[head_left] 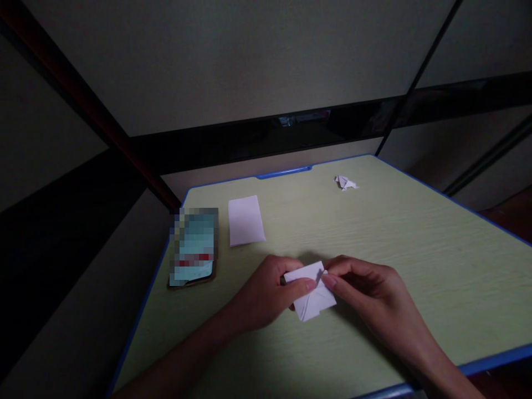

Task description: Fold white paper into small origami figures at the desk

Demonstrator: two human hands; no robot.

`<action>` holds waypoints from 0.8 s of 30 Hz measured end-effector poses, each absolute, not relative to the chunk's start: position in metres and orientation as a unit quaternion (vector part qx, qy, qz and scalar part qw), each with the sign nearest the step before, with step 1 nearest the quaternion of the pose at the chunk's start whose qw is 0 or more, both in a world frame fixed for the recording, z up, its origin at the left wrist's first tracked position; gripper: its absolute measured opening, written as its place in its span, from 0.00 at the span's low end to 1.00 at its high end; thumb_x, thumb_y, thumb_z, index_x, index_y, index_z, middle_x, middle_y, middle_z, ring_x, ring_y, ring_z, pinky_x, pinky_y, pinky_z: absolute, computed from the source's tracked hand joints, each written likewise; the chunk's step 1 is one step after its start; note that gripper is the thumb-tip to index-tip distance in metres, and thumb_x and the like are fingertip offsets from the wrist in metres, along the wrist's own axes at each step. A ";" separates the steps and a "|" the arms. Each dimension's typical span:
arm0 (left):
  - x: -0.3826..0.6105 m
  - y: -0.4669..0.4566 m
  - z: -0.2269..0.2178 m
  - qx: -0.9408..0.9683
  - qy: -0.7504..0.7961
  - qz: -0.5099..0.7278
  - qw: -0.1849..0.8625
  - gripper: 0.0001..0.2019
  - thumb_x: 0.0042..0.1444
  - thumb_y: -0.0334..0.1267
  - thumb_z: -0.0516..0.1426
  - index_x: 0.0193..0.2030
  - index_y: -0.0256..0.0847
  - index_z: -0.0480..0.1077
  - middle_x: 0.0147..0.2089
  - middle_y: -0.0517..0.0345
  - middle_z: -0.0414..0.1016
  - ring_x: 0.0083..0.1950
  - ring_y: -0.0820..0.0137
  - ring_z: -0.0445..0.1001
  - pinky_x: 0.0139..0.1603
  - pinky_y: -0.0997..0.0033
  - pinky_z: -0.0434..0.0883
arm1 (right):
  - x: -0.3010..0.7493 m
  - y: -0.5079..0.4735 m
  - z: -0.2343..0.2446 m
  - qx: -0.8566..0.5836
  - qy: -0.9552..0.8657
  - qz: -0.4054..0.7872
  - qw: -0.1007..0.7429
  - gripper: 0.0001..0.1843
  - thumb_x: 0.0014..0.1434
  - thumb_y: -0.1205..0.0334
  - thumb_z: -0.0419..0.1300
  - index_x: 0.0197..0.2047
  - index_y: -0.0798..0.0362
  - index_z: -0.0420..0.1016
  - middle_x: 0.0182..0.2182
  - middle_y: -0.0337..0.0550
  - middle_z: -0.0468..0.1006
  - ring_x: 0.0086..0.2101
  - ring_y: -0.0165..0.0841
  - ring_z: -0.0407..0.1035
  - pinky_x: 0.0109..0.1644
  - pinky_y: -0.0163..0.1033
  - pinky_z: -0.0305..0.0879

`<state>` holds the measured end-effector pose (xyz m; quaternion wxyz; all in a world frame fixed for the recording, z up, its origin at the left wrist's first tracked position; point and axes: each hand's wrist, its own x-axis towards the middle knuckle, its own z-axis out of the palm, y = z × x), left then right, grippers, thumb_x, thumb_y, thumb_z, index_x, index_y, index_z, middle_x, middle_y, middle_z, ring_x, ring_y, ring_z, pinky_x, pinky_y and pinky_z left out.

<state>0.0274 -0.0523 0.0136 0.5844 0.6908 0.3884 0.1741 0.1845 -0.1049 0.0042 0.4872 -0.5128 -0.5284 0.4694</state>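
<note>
A small piece of folded white paper (316,300) is held between my two hands above the table, its creased flaps facing up. My left hand (266,291) grips it from the left, thumb flat on top and the other fingers mostly hidden beneath. At the paper's upper right, my right hand (369,288) pinches a raised flap between thumb and forefinger. Beyond my left hand lies a flat white stack or folded sheet of paper (246,220). Farther back on the right sits a small folded paper figure (344,183).
A phone (193,249) with a lit, blurred screen lies near the left edge of the pale wood-grain table (415,233). The tabletop has blue edging and a blue recessed strip (285,173) at the back. Light panels with a dark band (249,136) stand right behind it.
</note>
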 end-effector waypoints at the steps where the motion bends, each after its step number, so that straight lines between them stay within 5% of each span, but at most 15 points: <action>1: 0.028 -0.053 0.014 0.689 0.389 0.175 0.586 0.11 0.48 0.39 0.53 0.19 0.35 0.62 0.17 0.65 0.59 0.20 0.78 0.59 0.19 0.79 0.54 | 0.184 -0.105 0.003 -0.518 -0.521 0.475 0.485 0.07 0.50 0.63 0.59 0.23 0.55 0.71 0.20 0.38 0.70 0.24 0.30 0.64 0.26 0.34 0.59; 10: 0.031 -0.054 0.011 0.635 0.392 0.168 0.645 0.09 0.47 0.38 0.53 0.22 0.35 0.64 0.19 0.62 0.64 0.21 0.76 0.64 0.21 0.78 0.60 | 0.182 -0.106 -0.001 -0.545 -0.528 0.448 0.472 0.10 0.51 0.60 0.56 0.23 0.56 0.68 0.20 0.40 0.70 0.23 0.29 0.62 0.25 0.34 0.58; 24: 0.037 -0.057 0.010 0.672 0.439 0.177 0.570 0.12 0.44 0.40 0.55 0.17 0.35 0.63 0.17 0.66 0.58 0.20 0.78 0.56 0.19 0.78 0.51 | 0.181 -0.106 0.001 -0.560 -0.529 0.419 0.481 0.09 0.50 0.60 0.57 0.23 0.56 0.70 0.19 0.39 0.70 0.20 0.28 0.62 0.22 0.32 0.58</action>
